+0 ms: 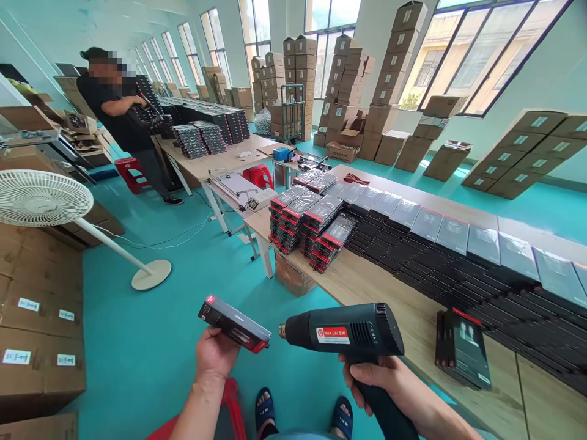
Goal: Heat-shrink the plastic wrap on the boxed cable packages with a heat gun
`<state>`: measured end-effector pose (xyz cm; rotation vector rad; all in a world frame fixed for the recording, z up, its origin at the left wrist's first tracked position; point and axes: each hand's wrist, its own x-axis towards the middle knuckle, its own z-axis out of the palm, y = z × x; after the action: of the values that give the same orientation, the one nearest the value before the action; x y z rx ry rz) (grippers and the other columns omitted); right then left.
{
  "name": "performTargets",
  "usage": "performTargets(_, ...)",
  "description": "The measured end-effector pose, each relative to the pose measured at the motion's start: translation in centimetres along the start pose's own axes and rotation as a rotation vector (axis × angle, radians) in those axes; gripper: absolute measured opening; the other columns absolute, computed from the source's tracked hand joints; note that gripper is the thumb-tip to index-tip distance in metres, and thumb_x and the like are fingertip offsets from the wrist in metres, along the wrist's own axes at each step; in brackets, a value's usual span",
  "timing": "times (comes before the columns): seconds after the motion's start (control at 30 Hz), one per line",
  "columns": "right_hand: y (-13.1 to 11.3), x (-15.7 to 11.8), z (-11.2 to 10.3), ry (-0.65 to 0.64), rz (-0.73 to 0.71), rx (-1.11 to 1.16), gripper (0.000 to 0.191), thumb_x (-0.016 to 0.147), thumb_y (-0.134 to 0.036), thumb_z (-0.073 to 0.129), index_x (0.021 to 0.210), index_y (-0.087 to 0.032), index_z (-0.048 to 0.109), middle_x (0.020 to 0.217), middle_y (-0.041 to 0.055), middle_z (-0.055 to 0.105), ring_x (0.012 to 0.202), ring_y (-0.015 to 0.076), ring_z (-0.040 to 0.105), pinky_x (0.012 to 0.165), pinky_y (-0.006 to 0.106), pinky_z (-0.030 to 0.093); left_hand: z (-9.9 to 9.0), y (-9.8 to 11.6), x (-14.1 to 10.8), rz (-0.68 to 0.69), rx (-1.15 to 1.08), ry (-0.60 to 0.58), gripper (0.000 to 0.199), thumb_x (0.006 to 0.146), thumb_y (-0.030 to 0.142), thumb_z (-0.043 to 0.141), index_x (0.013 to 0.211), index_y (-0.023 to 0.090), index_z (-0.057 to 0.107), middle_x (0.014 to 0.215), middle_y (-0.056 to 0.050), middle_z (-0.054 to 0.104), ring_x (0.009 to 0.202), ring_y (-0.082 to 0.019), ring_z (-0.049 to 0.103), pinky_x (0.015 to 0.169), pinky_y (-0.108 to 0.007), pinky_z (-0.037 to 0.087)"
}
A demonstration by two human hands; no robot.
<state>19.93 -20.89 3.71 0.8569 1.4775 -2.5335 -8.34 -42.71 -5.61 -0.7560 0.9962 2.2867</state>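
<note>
My left hand [217, 354] grips a small black box with red ends [235, 324] from below, tilted so its printed long side faces me. My right hand [367, 379] is wrapped round the handle of a dark heat gun [343, 330] bearing a red and white label. The metal nozzle points left at the box's right end, a short gap away. On the table to the right stands a small group of similar black boxes [463, 348]. Stacks of film-wrapped boxes [312, 214] stand at the table's near left end.
Long rows of stacked black boxes [440, 229] run along the wooden table [367, 293]. A white fan [151, 275] stands left, near cartons [41, 305]. Beneath my arms is a red stool [233, 409]. Another person [123, 116] stands at a far table. Carton stacks [527, 153] line the windows.
</note>
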Motion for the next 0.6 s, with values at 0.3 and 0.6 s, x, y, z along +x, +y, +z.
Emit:
performTargets(0.3,-0.3,0.3,2.1,-0.031,-0.038,-0.154,0.035,0.076,-0.048,0.071,0.092,-0.017,0.063,0.062,0.0003,0.062,0.058,0.0179,0.054,0.059,0.032,0.042,0.4,0.1,0.1,-0.030,0.027,-0.048,0.026,0.056,0.011,0.046,0.078,0.021,0.057,0.069,-0.003,0.066,0.064,-0.023,0.065,0.063,-0.038,0.056)
performTargets(0.6,0.7,0.8,1.6,0.022,-0.030,-0.142,0.036,0.077,-0.049,0.069,0.096,-0.019,0.062,0.069,0.0012,0.062,0.060,0.0182,0.054,0.059,0.033,0.042,0.0,-0.1,-0.1,0.031,0.142,-0.085,0.017,0.061,0.015,0.053,0.073,0.018,0.063,0.069,-0.004,0.068,0.064,-0.022,0.063,0.061,-0.037,0.056)
